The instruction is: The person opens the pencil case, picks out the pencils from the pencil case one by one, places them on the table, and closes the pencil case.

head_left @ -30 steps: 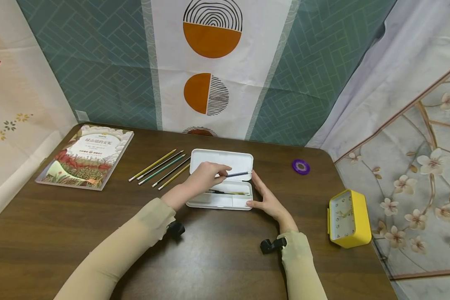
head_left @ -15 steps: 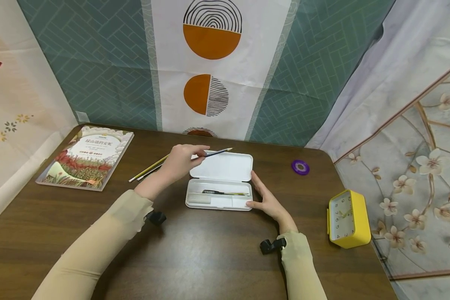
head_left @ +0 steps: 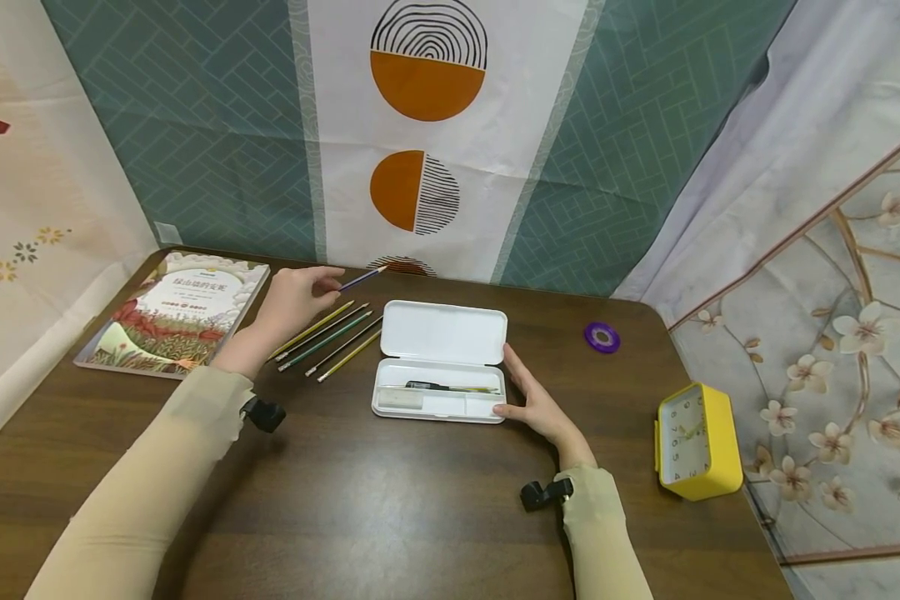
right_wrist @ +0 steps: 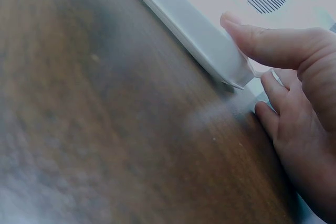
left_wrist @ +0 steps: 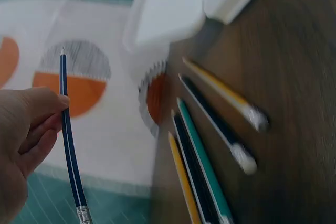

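Observation:
My left hand [head_left: 292, 304] pinches a dark blue pencil [head_left: 362, 278] between thumb and fingers, above the far left of the table. In the left wrist view this pencil [left_wrist: 68, 129] is raised, sharpened tip upward. Several pencils [head_left: 324, 340] lie side by side below that hand, yellow, dark and green, with white erasers at their near ends. A white pencil case [head_left: 445, 332] lies with its lid folded back. Inside are a slim black-and-yellow pencil or pen [head_left: 450, 387] and a whitish block [head_left: 400, 399]. Against the case's right side my right hand [head_left: 543, 412] rests, thumb on the front corner, fingers extended.
A book [head_left: 176, 312] lies at the far left of the brown table [head_left: 390, 508]. On the right are a purple ring-shaped object [head_left: 602, 337] and a yellow clock [head_left: 697, 442]. A patterned cloth [head_left: 435, 183] hangs behind the table.
My left hand has lifted the blue pencil from over the case and carried it left, past the row of pencils. The right hand has stayed at the case.

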Motion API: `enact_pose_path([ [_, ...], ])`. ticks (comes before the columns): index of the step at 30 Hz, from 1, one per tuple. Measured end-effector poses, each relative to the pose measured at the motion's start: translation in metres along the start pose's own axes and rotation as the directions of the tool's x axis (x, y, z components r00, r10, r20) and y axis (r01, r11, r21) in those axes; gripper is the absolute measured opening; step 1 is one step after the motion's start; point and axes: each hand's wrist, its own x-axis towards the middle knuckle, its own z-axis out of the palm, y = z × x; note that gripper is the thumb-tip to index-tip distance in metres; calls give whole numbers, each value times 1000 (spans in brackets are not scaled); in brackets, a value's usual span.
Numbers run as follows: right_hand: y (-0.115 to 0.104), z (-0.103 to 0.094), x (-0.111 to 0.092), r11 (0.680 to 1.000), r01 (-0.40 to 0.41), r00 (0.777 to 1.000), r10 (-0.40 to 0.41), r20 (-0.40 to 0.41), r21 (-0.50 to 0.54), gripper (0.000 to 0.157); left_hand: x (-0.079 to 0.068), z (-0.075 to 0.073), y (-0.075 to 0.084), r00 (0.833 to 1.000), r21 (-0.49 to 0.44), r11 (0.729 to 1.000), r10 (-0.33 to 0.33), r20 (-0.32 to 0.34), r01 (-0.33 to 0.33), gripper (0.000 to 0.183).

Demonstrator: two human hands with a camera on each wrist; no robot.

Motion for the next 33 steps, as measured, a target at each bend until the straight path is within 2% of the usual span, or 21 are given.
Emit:
enact_pose_path([
  [6, 2, -1, 0, 1000, 7, 1000, -7, 4, -4, 102, -5, -1, -25, 994, 28, 995, -93, 59, 91, 30],
  [15, 1, -1, 0, 1000, 5, 1000, -5, 4, -13, 102, -12, 8, -51, 960, 65, 974, -223, 167, 215, 33],
  [24, 2, -1, 0, 1000, 3, 1000, -3, 4, -10, 102, -17, 14, -63, 938, 80, 964, -267, 219, 255, 33],
  [33, -2, 1, 0, 999, -31, 1000, 31, -1, -12, 103, -21, 22, -68, 925, 97, 951, -307, 224, 292, 32],
])
